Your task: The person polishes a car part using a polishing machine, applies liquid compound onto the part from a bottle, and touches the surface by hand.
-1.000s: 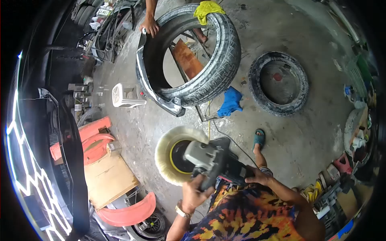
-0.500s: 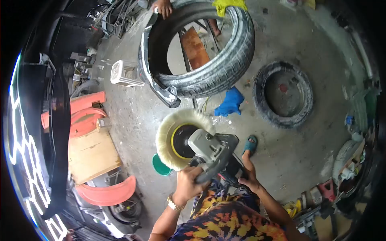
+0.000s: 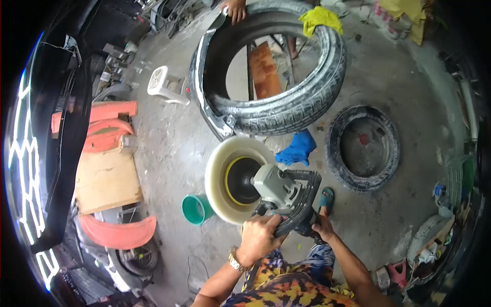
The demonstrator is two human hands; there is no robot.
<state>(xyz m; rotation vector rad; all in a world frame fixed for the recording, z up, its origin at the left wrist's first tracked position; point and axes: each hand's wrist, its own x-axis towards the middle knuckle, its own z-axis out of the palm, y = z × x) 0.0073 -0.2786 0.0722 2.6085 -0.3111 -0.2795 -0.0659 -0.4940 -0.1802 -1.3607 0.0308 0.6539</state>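
A grey and black polishing machine [image 3: 279, 187] is held in front of my body. Its wide, pale woolly pad [image 3: 217, 181] faces left and away, around a black disc with a yellow ring. My left hand [image 3: 260, 236], below a gold watch, is wrapped round the black front handle. At the rear of the machine, my right hand [image 3: 324, 228] grips the body. Beyond the pad stands a big tyre [image 3: 286, 115] with a glossy dark curved trim piece [image 3: 204, 84] along its left side. Another person's hand [image 3: 235, 10] holds the trim's upper end.
A yellow cloth [image 3: 322, 20] lies on the big tyre; a blue cloth [image 3: 298, 148] hangs below it. Another tyre [image 3: 335, 148] lies on the floor at right. A green bucket [image 3: 196, 209], white stool [image 3: 163, 86], cardboard [image 3: 107, 181] and red curved panel [image 3: 117, 233] are at left.
The view has shifted, and the green bucket now shows fully. The pad's fibres look smoother and more blurred. Both my hands keep hold of the machine; the other person's hand remains on the trim.
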